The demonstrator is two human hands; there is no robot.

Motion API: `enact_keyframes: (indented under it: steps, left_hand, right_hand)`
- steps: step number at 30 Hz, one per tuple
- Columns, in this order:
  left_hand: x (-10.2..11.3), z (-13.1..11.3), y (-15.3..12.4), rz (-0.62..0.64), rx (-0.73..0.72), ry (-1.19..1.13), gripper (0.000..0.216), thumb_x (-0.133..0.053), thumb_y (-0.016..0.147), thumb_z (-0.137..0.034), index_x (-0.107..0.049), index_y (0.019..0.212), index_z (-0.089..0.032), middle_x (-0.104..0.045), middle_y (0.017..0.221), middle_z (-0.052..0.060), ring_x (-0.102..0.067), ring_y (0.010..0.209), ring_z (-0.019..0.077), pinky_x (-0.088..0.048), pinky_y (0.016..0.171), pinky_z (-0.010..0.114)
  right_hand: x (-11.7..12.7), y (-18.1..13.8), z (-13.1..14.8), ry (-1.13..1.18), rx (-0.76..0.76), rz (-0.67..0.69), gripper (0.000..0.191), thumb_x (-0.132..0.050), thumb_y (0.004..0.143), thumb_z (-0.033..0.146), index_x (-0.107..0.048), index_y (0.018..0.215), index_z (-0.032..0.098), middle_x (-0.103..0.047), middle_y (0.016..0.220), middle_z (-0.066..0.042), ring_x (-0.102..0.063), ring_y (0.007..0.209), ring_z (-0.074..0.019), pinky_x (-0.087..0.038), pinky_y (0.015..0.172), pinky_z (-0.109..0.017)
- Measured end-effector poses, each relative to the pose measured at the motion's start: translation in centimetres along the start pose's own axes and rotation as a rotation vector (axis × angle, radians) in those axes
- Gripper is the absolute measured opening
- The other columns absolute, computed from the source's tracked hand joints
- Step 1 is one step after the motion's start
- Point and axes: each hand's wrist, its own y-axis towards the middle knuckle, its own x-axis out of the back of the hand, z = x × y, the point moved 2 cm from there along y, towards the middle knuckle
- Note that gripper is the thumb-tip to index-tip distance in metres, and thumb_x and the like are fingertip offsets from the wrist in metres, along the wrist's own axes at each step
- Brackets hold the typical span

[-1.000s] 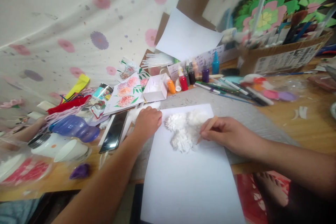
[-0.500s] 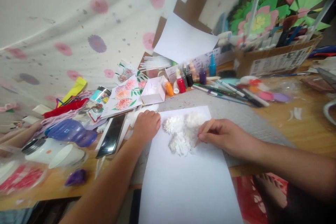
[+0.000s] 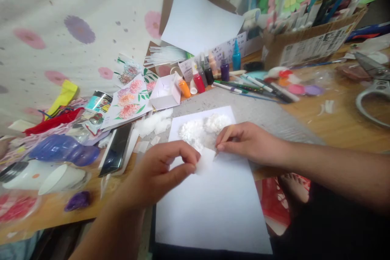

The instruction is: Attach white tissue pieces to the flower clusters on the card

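Observation:
A white sheet of paper (image 3: 210, 207) lies in front of me on a grey mat. Fluffy white tissue clusters (image 3: 201, 128) sit on its upper part. My left hand (image 3: 161, 170) hovers over the sheet's left edge, thumb and forefinger pinched on a small white tissue square (image 3: 204, 161). My right hand (image 3: 243, 142) is closed on the same square's right side, just below the clusters. A thin wooden stick seems to lie in its fingers, mostly hidden.
Small dye bottles (image 3: 207, 75) and pens (image 3: 256, 87) line the mat's far edge. A white box (image 3: 166, 93), flower cards (image 3: 129, 101), loose tissue squares (image 3: 154, 124), a phone (image 3: 117, 148), a blue bottle (image 3: 63, 150) lie left. Scissors (image 3: 373, 89) lie right, a cardboard box (image 3: 307, 40) behind.
My left hand left the sheet's top left corner, came towards me and now pinches a tissue square. My right hand shifted left to meet it. The camera tilted down.

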Motion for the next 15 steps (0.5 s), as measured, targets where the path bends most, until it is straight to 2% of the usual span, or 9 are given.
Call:
enact_keyframes:
  steps: [2, 6, 12, 15]
  left_hand:
    - [-1.2, -0.1, 0.0, 0.025, 0.068, 0.089, 0.009, -0.052, 0.083, -0.022, -0.057, 0.076, -0.02, -0.062, 0.075, -0.002, -0.056, 0.07, 0.0111, -0.042, 0.063, 0.022]
    - [-3.3, 1.4, 0.7, -0.043, 0.249, 0.357, 0.01, -0.051, 0.081, -0.021, -0.055, 0.072, -0.021, -0.054, 0.059, -0.007, -0.046, 0.054, 0.0085, -0.033, 0.052, 0.021]
    - [-4.9, 2.6, 1.2, -0.165, 0.285, 0.472, 0.011, -0.048, 0.079, -0.021, -0.051, 0.069, -0.02, -0.042, 0.049, -0.008, -0.037, 0.047, 0.0072, -0.029, 0.051, 0.021]
    - [-5.1, 2.7, 1.2, -0.198, 0.283, 0.481, 0.01, -0.048, 0.079, -0.021, -0.051, 0.069, -0.02, -0.041, 0.049, -0.008, -0.036, 0.047, 0.007, -0.028, 0.051, 0.021]
  right_hand:
    - [-0.1, 0.0, 0.0, -0.051, 0.012, -0.004, 0.009, -0.06, 0.074, 0.022, -0.062, 0.065, 0.02, -0.069, 0.075, 0.0, -0.063, 0.071, -0.0147, -0.047, 0.068, -0.027]
    - [0.0, 0.0, -0.2, -0.157, 0.018, -0.04, 0.01, -0.06, 0.074, 0.016, -0.063, 0.065, 0.02, -0.069, 0.074, 0.0, -0.063, 0.072, -0.0163, -0.045, 0.069, -0.029]
    - [0.3, 0.0, 0.0, -0.181, 0.022, -0.081, 0.01, -0.061, 0.075, 0.017, -0.064, 0.066, 0.019, -0.07, 0.075, 0.0, -0.065, 0.071, -0.0159, -0.047, 0.067, -0.027]
    - [0.6, -0.5, 1.0, -0.148, 0.068, -0.19, 0.011, -0.059, 0.078, 0.019, -0.065, 0.068, 0.019, -0.07, 0.075, 0.0, -0.064, 0.072, -0.0149, -0.048, 0.066, -0.026]
